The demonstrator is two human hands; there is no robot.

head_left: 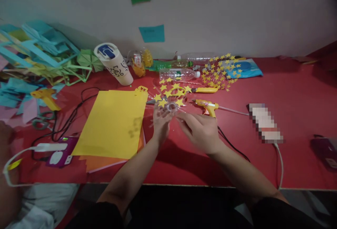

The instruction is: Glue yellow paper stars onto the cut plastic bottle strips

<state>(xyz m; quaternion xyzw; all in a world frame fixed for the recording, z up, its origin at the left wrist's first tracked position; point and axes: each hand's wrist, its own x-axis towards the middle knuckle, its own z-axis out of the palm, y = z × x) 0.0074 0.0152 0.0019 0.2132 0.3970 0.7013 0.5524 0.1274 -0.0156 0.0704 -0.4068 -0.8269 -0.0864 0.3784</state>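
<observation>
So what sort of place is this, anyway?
Probably a craft room or workshop table: there's a yellow glue gun, a stack of colored paper, and star cutouts on clear plastic near the hands.

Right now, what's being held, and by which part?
The left hand holds a clear plastic piece with stars, near its round neck; the right hand's grip is unclear.

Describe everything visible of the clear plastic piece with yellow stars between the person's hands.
The clear plastic piece with yellow stars looks like a cut bottle top: a round, transparent ring faces the camera, with faint see-through plastic spreading around it. Flat five-pointed yellow stars, apparently paper, cluster mostly beyond the ring. The left hand holds it over the red tabletop; the right hand is beside the ring, though whether it touches is unclear. Blur hides how the stars are attached.
</observation>
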